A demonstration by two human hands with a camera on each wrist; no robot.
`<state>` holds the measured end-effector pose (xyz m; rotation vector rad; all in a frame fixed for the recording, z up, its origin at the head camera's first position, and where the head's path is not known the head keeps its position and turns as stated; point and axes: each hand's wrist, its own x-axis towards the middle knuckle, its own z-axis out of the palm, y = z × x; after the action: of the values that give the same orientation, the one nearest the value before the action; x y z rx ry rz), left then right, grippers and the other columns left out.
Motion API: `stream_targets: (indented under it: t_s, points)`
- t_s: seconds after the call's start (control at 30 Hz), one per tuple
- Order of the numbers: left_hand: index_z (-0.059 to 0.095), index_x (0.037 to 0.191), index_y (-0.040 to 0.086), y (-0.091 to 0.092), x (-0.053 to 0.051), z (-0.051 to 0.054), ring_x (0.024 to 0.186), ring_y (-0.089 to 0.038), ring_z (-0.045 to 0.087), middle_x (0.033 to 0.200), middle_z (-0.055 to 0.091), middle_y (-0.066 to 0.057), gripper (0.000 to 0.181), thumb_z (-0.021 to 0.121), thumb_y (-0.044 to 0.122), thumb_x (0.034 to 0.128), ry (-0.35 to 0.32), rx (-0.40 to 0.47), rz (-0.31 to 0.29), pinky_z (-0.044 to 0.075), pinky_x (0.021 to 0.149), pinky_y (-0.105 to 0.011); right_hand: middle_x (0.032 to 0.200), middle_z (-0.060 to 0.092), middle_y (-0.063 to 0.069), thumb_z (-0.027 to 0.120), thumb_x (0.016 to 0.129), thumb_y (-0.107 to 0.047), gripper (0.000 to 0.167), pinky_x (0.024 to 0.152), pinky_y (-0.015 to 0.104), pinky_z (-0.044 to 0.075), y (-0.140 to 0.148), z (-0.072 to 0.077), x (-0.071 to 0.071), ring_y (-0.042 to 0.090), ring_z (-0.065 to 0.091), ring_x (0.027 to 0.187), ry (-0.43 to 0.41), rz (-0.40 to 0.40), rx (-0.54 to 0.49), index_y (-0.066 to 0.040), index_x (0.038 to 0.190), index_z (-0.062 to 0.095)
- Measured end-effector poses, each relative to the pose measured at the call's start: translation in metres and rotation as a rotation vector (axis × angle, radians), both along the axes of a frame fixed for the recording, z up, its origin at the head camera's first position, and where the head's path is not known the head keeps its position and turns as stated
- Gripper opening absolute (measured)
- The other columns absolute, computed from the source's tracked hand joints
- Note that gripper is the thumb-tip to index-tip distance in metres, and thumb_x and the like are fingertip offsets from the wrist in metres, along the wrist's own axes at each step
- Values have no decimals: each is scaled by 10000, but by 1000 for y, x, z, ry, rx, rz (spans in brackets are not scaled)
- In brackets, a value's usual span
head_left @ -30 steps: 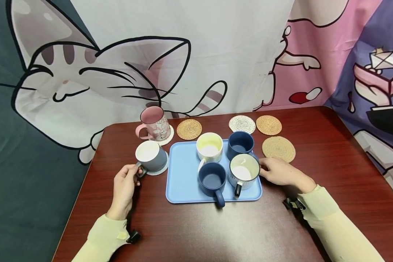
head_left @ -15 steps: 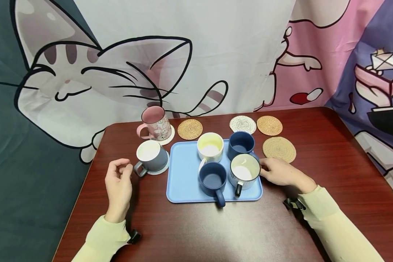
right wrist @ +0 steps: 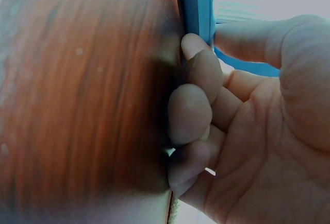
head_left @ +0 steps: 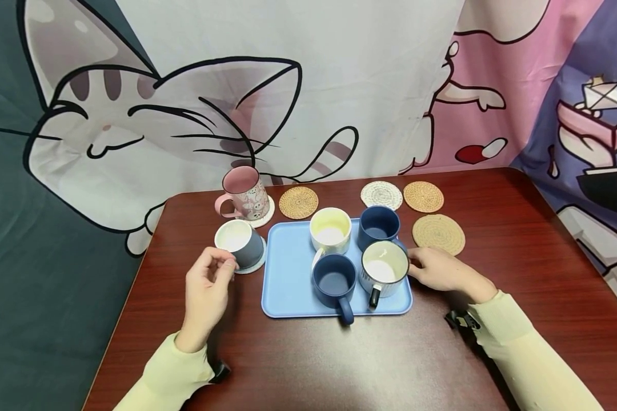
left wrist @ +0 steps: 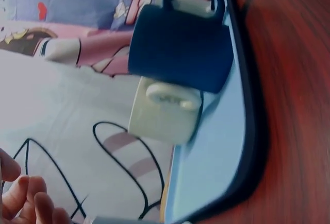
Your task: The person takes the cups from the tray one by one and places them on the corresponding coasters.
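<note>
My right hand (head_left: 439, 271) pinches the right rim of the light blue tray (head_left: 288, 274); the right wrist view shows thumb and fingertips (right wrist: 190, 113) at its edge. My left hand (head_left: 205, 291) hovers by the grey mug (head_left: 249, 248), its fingers loosely bent and holding nothing; it hides the mug's handle. That mug stands on a pale coaster (head_left: 257, 264). On the tray are a cream mug (head_left: 330, 229), a front navy mug (head_left: 334, 282), a back navy mug (head_left: 377, 222) and a white mug (head_left: 383, 268) with a black handle.
Behind the grey mug, a pink mug (head_left: 249, 200) stands on a white coaster (head_left: 267, 214). Several round woven coasters, among them a tan one (head_left: 438, 234), lie along the back and right of the wooden table (head_left: 349, 365). A printed cloth (head_left: 380, 85) hangs behind.
My left hand has let go of the grey mug's handle, drawn back left, then moved right again in front of it. My right hand has stayed at the tray's edge.
</note>
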<state>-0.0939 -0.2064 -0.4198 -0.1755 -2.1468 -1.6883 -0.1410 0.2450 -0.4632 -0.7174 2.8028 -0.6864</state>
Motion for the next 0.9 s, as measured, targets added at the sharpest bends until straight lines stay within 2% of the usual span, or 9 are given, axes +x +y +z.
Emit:
stream_targets:
  t_s: [0.17,0.3,0.4,0.47,0.53,0.63,0.9]
  points:
    - [657,930,6,15,-3,-2,602,-169,515,753,610,-38,114,585,-72,972,-67,-50,-101,422,537,-201,701,570,-129,662,958,-174,110,704,388,497,0,0,0,73,568,730,1,-1,-1,-228,863,665]
    - [650,925,31,28,-8,-5,602,-123,511,763,611,-40,100,600,-29,987,-128,-89,-174,430,549,-193,707,582,-132,660,960,-174,100,709,389,502,1,0,0,72,579,739,-4,-5,-1,-226,875,673]
    - [646,922,49,38,-12,-7,613,-98,508,777,615,-123,96,603,3,994,-180,-95,-224,431,564,-197,699,578,-132,659,958,-169,101,706,385,501,1,1,1,71,572,732,-6,-6,-1,-225,875,676]
    - [645,933,48,45,-15,-9,626,-148,527,810,632,-189,86,599,30,1003,-220,-92,-253,441,581,-203,699,578,-133,658,957,-167,98,707,386,503,1,1,1,71,574,733,-5,-5,-2,-224,880,679]
    - [646,954,32,51,-18,-10,640,-200,538,832,639,-220,82,594,54,1013,-253,-92,-278,444,595,-208,697,574,-132,657,957,-166,97,706,384,501,1,1,0,71,571,730,-4,-3,0,-222,881,679]
    - [648,979,9,58,-24,-15,657,-260,554,845,658,-200,108,590,87,1025,-302,-96,-307,460,608,-216,695,565,-131,653,959,-168,96,700,377,494,0,0,0,68,562,724,-1,2,3,-220,883,679]
    - [638,997,-5,78,-36,-30,647,-153,555,902,673,-217,129,585,109,1030,-452,-59,-369,490,624,-217,686,557,-129,651,960,-166,96,694,366,487,1,0,0,67,550,712,-4,2,5,-215,883,682]
